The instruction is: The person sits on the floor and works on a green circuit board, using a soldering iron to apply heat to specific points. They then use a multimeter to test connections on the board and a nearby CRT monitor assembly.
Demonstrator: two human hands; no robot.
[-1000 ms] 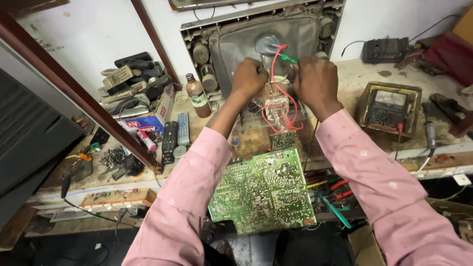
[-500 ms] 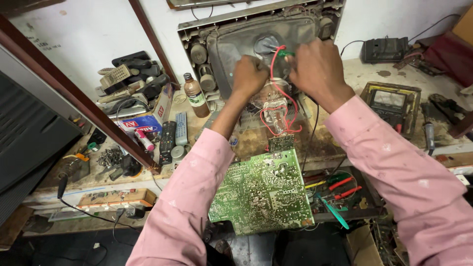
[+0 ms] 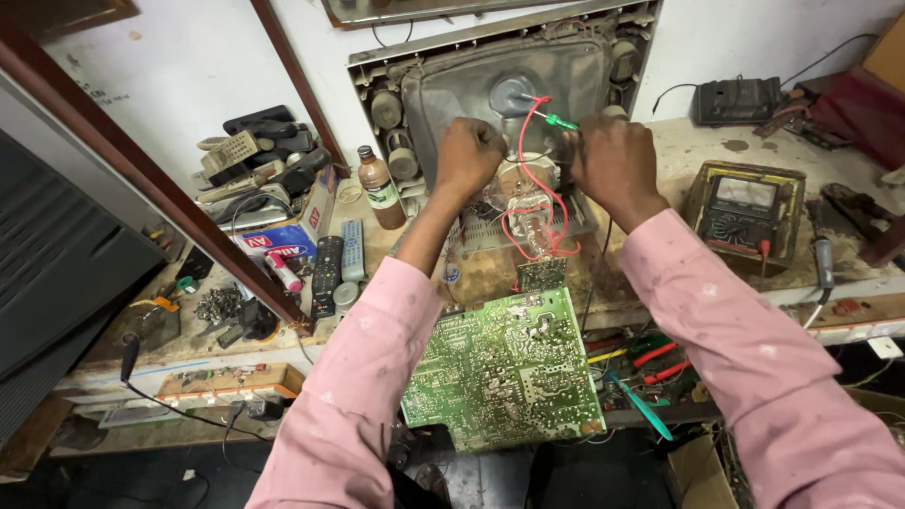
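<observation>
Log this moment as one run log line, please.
left hand: fisted at picture tube neck | right hand: holds green-handled screwdriver by red wire | green circuit board: lies below

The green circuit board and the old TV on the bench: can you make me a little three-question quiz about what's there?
1. True or false: the green circuit board lies nearer the person than the picture tube.
2. What does the right hand hold? A) a green-handled screwdriver B) a remote control C) a bottle
3. Fill in: the brown bottle stands to the ____ of the left hand.

Key
1. True: the board hangs off the bench's front edge, below the tube.
2. A: its green handle pokes out beside the red wire.
3. Left.
</observation>
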